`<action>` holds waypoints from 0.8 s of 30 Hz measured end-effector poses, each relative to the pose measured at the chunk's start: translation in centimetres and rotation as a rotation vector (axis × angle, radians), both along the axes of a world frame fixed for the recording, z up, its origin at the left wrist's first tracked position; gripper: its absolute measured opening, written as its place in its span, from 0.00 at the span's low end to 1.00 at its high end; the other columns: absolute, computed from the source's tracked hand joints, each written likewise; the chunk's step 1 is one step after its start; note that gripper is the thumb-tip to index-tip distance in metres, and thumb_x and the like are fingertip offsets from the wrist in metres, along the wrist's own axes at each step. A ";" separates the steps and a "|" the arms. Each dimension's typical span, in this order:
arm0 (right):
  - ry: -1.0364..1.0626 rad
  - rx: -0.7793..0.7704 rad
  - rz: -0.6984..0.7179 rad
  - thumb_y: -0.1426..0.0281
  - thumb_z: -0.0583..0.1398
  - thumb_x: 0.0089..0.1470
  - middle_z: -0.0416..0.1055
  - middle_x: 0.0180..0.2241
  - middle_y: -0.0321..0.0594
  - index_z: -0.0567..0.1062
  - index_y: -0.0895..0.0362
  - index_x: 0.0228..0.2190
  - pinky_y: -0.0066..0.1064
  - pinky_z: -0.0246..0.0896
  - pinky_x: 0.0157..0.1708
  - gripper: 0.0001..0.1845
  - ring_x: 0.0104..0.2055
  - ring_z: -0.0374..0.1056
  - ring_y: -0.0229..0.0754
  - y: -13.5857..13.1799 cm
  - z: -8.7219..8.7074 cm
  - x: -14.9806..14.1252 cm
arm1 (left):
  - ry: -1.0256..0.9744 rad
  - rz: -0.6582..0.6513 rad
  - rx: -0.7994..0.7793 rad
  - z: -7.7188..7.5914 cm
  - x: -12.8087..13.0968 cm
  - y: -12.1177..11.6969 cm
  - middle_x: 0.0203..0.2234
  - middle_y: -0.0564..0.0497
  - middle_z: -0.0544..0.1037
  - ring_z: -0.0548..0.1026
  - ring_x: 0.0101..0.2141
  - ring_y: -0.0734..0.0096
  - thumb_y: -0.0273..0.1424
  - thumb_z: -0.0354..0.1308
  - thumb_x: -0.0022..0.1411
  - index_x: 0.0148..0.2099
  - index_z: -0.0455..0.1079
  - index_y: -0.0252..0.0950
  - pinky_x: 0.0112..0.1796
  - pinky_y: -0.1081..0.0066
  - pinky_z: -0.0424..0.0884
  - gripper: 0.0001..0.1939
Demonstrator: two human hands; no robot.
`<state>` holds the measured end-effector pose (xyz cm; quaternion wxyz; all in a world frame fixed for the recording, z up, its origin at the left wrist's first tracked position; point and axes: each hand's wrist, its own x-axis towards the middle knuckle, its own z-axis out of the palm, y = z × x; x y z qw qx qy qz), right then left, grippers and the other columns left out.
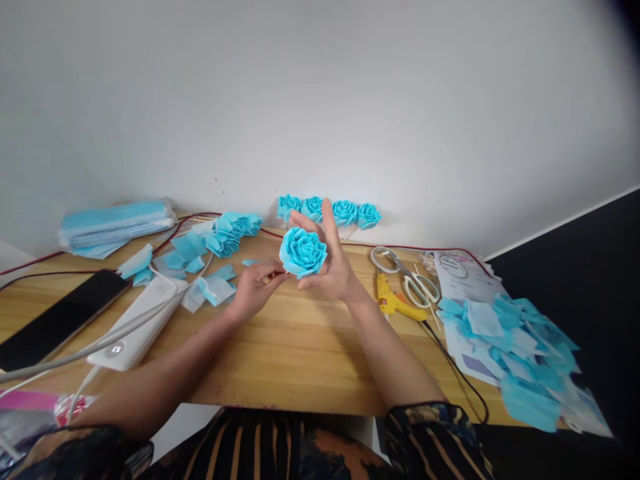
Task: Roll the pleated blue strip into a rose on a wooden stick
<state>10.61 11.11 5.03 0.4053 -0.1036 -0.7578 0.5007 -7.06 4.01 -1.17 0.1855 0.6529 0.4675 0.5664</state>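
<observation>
A blue rose (303, 253) of folded, mask-like fabric faces me above the middle of the table. My right hand (334, 263) cradles it from behind and from the right, the thumb low beside the petals and the other fingers stretched upward. At the rose's lower left edge, my left hand (257, 287) is closed in a pinch. What sits between those fingertips is too small to make out, and any stem behind the bloom is hidden. Several similar blue roses (345, 212) stand in a row against the wall behind my right hand.
Left lie stacked face masks (117, 223), gathered blue pieces (230, 233), cut scraps (213, 287), a phone (63, 320) and a cabled power bank (137, 327). Right are tape (385, 259), scissors (421, 290), a yellow glue gun (395, 301) with its cord, and a pile of blue pieces (525, 353).
</observation>
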 end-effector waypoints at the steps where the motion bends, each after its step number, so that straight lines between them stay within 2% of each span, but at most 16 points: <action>1: -0.003 0.003 0.012 0.42 0.76 0.37 0.56 0.74 0.47 0.26 0.38 0.74 0.54 0.57 0.70 0.83 0.76 0.54 0.56 -0.2 0.0 0.0 | 0.003 0.002 0.003 -0.1 0.0 0.0 0.22 0.53 0.77 0.72 0.24 0.72 0.46 0.62 0.68 0.30 0.77 0.37 0.28 0.73 0.68 0.20; 4: -0.057 -0.007 0.012 0.44 0.76 0.40 0.63 0.70 0.46 0.26 0.38 0.74 0.55 0.62 0.68 0.82 0.72 0.60 0.57 -0.8 0.3 0.1 | 0.010 0.004 0.010 -0.4 -0.1 0.1 0.21 0.53 0.76 0.72 0.23 0.72 0.46 0.62 0.68 0.30 0.77 0.37 0.27 0.73 0.67 0.20; 6: -0.097 0.001 -0.013 0.44 0.75 0.42 0.68 0.66 0.45 0.26 0.38 0.74 0.59 0.60 0.69 0.80 0.70 0.64 0.58 -1.2 0.6 0.1 | 0.013 0.000 0.011 -0.6 -0.1 0.2 0.22 0.53 0.78 0.72 0.24 0.70 0.46 0.62 0.68 0.31 0.78 0.37 0.28 0.72 0.68 0.20; 9: -0.103 0.067 -0.023 0.45 0.73 0.46 0.73 0.62 0.43 0.29 0.39 0.75 0.62 0.49 0.73 0.75 0.67 0.68 0.57 -1.5 0.7 0.1 | 0.019 -0.003 0.003 -0.9 -0.3 0.3 0.23 0.51 0.79 0.73 0.24 0.69 0.46 0.63 0.67 0.32 0.78 0.37 0.28 0.71 0.69 0.18; 12: -0.044 0.160 0.007 0.49 0.73 0.51 0.74 0.61 0.40 0.31 0.39 0.75 0.59 0.37 0.77 0.71 0.67 0.69 0.53 -1.6 0.6 -0.1 | 0.029 -0.001 -0.010 -1.1 -0.4 0.2 0.21 0.51 0.77 0.72 0.23 0.68 0.46 0.64 0.66 0.28 0.76 0.36 0.29 0.71 0.70 0.20; 14: -0.008 0.205 0.030 0.51 0.72 0.53 0.74 0.62 0.39 0.32 0.38 0.75 0.57 0.34 0.78 0.68 0.66 0.70 0.51 -1.6 0.5 -0.2 | 0.034 -0.003 -0.018 -1.2 -0.4 0.2 0.20 0.52 0.76 0.71 0.23 0.68 0.46 0.64 0.66 0.26 0.74 0.36 0.30 0.70 0.72 0.22; 20: -0.052 0.247 -0.016 0.48 0.68 0.57 0.74 0.62 0.42 0.29 0.43 0.75 0.56 0.37 0.77 0.66 0.65 0.71 0.50 -1.8 0.4 -0.6 | 0.034 -0.003 -0.024 -1.2 -0.5 0.3 0.21 0.51 0.76 0.72 0.24 0.68 0.46 0.63 0.65 0.27 0.74 0.36 0.34 0.68 0.74 0.21; 24: -0.039 0.236 -0.006 0.50 0.68 0.58 0.77 0.59 0.40 0.30 0.41 0.75 0.56 0.37 0.77 0.65 0.65 0.71 0.50 -1.9 0.4 -0.5 | 0.038 -0.003 -0.032 -0.9 -0.5 0.2 0.21 0.51 0.75 0.73 0.24 0.68 0.46 0.64 0.65 0.26 0.73 0.36 0.33 0.69 0.73 0.22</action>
